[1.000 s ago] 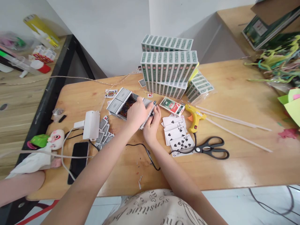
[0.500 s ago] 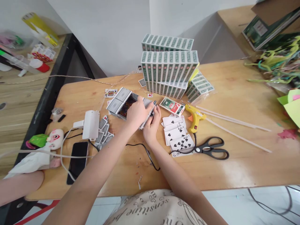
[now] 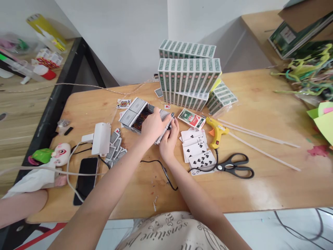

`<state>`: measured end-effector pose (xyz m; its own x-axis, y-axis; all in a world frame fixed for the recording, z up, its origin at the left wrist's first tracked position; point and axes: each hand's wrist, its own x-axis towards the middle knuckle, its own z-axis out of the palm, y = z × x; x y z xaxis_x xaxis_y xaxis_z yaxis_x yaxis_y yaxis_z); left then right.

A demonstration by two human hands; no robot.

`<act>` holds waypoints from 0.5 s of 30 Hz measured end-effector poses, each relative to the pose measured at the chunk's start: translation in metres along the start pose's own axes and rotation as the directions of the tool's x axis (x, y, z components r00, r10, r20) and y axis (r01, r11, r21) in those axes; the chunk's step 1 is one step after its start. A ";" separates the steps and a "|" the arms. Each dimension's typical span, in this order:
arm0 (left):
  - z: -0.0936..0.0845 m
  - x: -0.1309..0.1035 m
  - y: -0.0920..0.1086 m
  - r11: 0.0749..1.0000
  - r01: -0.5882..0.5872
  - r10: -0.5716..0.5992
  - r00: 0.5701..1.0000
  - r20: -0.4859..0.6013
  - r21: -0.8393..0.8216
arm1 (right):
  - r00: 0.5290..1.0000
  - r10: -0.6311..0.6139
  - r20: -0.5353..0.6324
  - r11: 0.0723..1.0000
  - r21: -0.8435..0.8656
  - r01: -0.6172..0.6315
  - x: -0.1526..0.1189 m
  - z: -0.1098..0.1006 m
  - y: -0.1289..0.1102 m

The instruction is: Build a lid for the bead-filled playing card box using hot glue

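A box built of playing cards (image 3: 134, 110), grey-patterned backs outward, sits on the table with a dark interior showing. My left hand (image 3: 152, 125) reaches over its near right part, fingers closed on the right end wall. From outside, my right hand (image 3: 168, 139) presses the same end, fingers curled against it. The fingertips of both hands meet near the top corner of that wall and partly hide it. Just right of my hands lies a green and red card pack (image 3: 191, 118), with face-up playing cards (image 3: 199, 152) below it.
Stacked card packs (image 3: 188, 74) stand at the back. To the right are a yellow glue gun (image 3: 217, 132), glue sticks (image 3: 262, 133) and black scissors (image 3: 235, 166). On the left lie small cut cards (image 3: 116, 147), a white adapter (image 3: 101, 139), a phone (image 3: 85, 178) and cables.
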<state>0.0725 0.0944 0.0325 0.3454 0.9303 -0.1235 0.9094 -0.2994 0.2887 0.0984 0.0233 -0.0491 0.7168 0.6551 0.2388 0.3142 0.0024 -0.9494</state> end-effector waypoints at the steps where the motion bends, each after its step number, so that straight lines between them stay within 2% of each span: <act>1: 0.000 0.000 0.000 1.000 -0.001 0.001 1.000 -0.001 -0.003 | 1.000 0.001 0.000 1.000 -0.001 -0.001 0.000 0.000 0.000; 15: 0.000 0.003 -0.003 0.999 -0.014 0.015 1.000 0.022 -0.053 | 1.000 0.003 0.003 1.000 -0.008 -0.003 0.000 -0.001 -0.002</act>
<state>0.0709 0.0977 0.0311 0.3645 0.9206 -0.1399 0.8909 -0.3010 0.3401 0.0983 0.0222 -0.0471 0.7159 0.6575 0.2350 0.3167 -0.0059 -0.9485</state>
